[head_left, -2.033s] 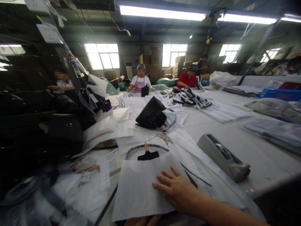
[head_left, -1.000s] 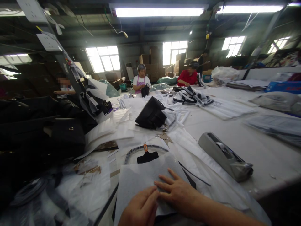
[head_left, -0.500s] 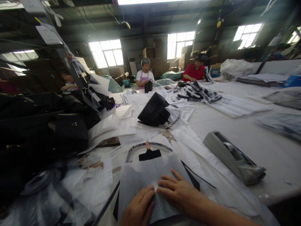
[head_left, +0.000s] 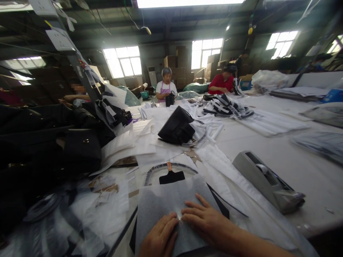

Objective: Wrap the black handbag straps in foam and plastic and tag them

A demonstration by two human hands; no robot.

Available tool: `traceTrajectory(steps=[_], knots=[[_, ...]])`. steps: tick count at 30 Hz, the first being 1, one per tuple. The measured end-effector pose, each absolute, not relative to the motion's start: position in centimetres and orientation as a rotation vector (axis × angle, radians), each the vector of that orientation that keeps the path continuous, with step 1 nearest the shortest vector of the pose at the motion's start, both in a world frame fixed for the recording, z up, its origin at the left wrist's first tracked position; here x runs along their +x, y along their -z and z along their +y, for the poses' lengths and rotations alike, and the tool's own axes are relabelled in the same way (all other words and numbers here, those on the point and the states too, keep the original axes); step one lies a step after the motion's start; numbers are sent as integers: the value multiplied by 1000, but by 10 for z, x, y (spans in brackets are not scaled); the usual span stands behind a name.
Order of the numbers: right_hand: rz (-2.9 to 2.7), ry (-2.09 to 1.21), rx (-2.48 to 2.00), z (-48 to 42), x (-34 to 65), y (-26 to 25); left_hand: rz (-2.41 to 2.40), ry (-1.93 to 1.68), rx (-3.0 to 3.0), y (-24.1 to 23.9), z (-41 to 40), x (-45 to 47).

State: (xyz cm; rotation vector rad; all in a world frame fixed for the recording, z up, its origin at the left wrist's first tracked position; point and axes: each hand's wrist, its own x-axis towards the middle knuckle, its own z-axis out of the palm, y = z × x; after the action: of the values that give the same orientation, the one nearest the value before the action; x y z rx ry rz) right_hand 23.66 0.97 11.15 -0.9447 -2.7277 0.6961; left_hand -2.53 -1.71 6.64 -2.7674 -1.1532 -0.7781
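A translucent white foam sheet (head_left: 152,200) lies over a black bag (head_left: 221,205), whose dark edges show at both sides. Beyond the sheet, a plastic-wrapped handle (head_left: 150,172) arches up, with a black tab (head_left: 172,177) and an orange tag (head_left: 169,166) inside the arch. My left hand (head_left: 160,233) rests on the sheet with its fingers stretched out. My right hand (head_left: 205,219) lies flat on it too, fingers spread. The fingertips of both hands almost meet around a small shiny spot (head_left: 179,217). What makes that shine I cannot tell.
To the right stands a grey tape dispenser (head_left: 268,184). Another black handbag (head_left: 177,126) is tipped over ahead, by white foam sheets (head_left: 128,137). Black bags (head_left: 81,146) are piled at left. Several people sit across the table, including one in a red top (head_left: 221,84).
My hands stay on the foam sheet, their fingertips shifting slightly. The view has moved a little. At the far left, a co-worker's arm has come up across the body.
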Motion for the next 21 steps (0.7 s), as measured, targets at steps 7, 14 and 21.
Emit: traceTrajectory(steps=[7,14,21], knots=[[-2734,-699,-921,8,235,-115,-968,796,-2670,-60,-11,-26],[-2843,-683,-918,14,234,-114,-827,711,-2641,-53,-3,-25],[-2837,-775,-950,21,241,-119,-833,680,-2596,-45,2,-35]])
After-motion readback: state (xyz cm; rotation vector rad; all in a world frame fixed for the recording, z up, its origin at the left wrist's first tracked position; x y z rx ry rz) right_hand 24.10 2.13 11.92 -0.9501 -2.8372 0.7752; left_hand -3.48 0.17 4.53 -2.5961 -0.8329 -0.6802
